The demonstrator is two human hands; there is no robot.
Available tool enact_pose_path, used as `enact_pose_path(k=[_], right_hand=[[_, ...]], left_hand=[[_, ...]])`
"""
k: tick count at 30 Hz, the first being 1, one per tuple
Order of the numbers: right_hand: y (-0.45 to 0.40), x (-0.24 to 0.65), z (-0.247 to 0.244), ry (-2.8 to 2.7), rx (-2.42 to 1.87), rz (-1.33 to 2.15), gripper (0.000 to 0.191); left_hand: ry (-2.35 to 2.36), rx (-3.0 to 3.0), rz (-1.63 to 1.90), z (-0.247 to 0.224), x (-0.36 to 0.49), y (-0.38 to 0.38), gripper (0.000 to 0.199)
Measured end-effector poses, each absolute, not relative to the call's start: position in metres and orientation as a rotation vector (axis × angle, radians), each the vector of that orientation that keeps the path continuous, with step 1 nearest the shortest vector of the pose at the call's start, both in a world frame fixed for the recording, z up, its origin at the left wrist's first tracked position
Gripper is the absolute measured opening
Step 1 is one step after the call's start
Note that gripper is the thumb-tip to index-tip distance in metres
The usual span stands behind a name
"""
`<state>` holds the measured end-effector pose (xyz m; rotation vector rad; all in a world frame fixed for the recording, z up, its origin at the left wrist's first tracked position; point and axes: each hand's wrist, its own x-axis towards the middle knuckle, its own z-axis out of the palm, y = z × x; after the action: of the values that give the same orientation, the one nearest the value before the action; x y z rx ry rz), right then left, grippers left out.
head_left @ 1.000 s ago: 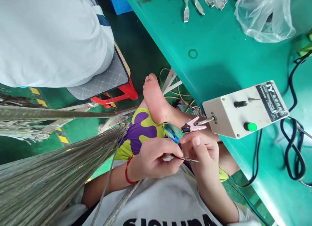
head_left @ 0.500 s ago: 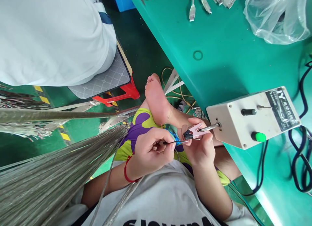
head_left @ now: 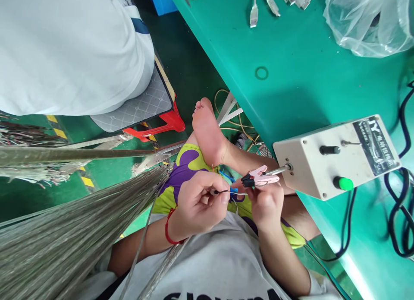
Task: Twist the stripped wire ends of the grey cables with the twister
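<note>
Thin wires [head_left: 230, 191], one dark and one pale, stick out of the pinched fingers of my left hand [head_left: 203, 200], which wears a red string bracelet. My right hand [head_left: 267, 201] is closed at the far end of the wires, its fingertips partly hidden under a pink clip [head_left: 262, 177]. That clip has black tips and sits on the metal shaft [head_left: 280, 169] of a beige box [head_left: 333, 157] with a green button and a black knob. Blue wire pieces [head_left: 233, 190] show behind the fingers, over my lap.
The box stands at the edge of the green table [head_left: 291, 97], with black cables [head_left: 401, 205] beyond it. USB connectors [head_left: 254, 15] and a plastic bag [head_left: 371, 23] lie farther up. A cable bundle [head_left: 97, 231] hangs at left; a person in white [head_left: 74, 49] sits on a stool [head_left: 139, 105].
My right hand has come off the clip and closed lower down, near the wire ends. The clip's pink handles now show spread apart. My left hand has barely moved.
</note>
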<state>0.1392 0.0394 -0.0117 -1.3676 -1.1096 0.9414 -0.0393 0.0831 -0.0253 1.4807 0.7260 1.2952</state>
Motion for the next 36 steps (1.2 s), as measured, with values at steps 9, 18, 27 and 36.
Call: enact_pose_path(k=[9,18,27,36], right_hand=[[0.018,0.112,0.043,-1.126,-1.393,0.784,0.015],[0.019,0.103,0.032,-0.673,-1.179,1.186,0.008],[0.016,0.087,0.027,-0.513,-1.006,1.308,0.014],[0.008,0.094,0.028,-0.649,-0.965,1.351,0.027]], left_hand=[[0.666,1.852,1.342,-0.023,-0.045,0.082,0.014],[0.765,1.774,1.384,-0.019,-0.041,0.074,0.011],[0.74,1.703,1.45,-0.021,-0.032,0.065,0.011],[0.7,1.751,1.521,-0.013,-0.034,0.066,0.018]])
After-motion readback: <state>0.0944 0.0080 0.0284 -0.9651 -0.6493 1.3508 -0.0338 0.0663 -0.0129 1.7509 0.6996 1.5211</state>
